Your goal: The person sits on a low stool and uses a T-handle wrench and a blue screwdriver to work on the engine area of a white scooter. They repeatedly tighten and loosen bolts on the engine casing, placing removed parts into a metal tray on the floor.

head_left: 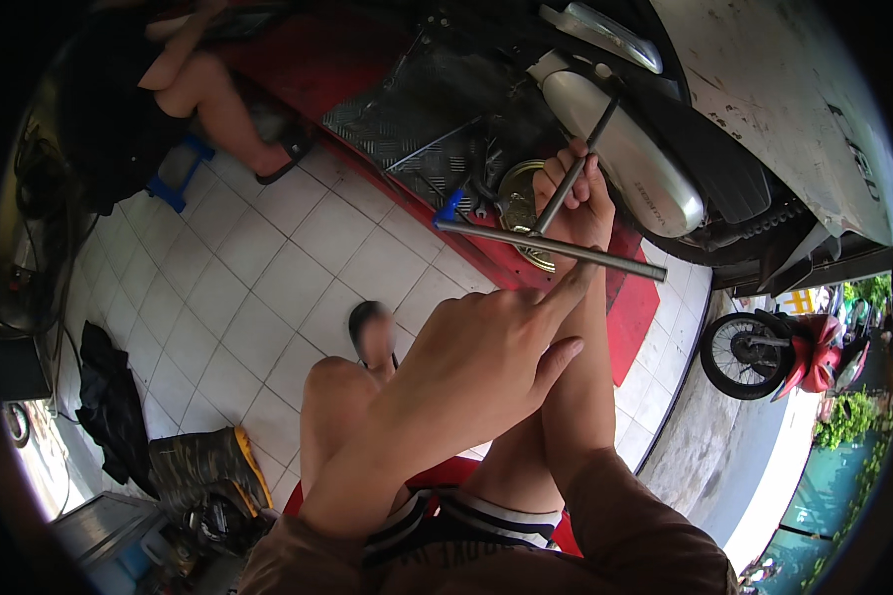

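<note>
T-handled wrench [516, 239] held up near a silver exhaust [625, 154], shaft gripped by fingers of the right hand [590, 201], crossbar touched by the left hand's [506, 337] outstretched index finger, thumb spread wide

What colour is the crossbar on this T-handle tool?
The crossbar is silver-grey metal, best seen in the head view.

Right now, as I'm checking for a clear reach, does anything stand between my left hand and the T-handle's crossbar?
Nothing visible does. Your left hand has its index finger at the crossbar, apparently touching it. Your right hand holds the shaft, farther up the view, outside that path.
</note>
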Demonstrator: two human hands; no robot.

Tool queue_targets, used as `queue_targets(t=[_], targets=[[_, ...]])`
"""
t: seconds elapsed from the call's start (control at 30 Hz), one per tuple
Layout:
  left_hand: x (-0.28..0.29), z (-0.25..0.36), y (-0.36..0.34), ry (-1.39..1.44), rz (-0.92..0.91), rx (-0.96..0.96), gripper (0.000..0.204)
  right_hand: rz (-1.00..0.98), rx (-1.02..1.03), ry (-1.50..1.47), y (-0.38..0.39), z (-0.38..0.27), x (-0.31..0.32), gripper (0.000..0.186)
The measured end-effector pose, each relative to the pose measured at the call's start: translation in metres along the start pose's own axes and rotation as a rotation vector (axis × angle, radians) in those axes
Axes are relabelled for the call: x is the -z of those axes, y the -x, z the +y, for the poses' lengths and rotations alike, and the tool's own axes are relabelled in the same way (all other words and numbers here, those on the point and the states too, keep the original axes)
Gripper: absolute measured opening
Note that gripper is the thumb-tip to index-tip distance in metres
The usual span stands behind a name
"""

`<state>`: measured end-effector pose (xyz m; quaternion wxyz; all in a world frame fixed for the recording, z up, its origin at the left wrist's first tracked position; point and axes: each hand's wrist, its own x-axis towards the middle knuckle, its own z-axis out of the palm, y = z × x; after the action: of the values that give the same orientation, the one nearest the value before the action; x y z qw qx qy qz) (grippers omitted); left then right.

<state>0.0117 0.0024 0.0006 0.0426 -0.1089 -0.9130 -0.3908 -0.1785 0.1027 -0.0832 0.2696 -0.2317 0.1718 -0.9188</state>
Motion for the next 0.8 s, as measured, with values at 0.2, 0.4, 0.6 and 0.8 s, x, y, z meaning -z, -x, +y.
queue_targets(t=[0.2, 0.4, 0.6, 0.8], targets=[[-0.003, -0.008, -0.003, -0.227, 0.0, 0.359, 0.06, 0.055, 0.001, 0.03, 0.002, -0.001, -0.002, 0.016], [-0.007, -0.008, -0.01, 0.102, 0.135, 0.088, 0.066, 0.09, 0.007, 0.083, 0.002, -0.003, 0.0, 0.024], [-0.002, -0.021, -0.003, -0.167, -0.177, 0.325, 0.05, 0.168, -0.032, 0.149, 0.014, -0.007, 0.007, 0.028], [0.059, -0.034, 0.0, 0.261, 0.104, 0.385, 0.034, 0.372, -0.248, 0.519, 0.056, -0.02, 0.027, 0.03]])
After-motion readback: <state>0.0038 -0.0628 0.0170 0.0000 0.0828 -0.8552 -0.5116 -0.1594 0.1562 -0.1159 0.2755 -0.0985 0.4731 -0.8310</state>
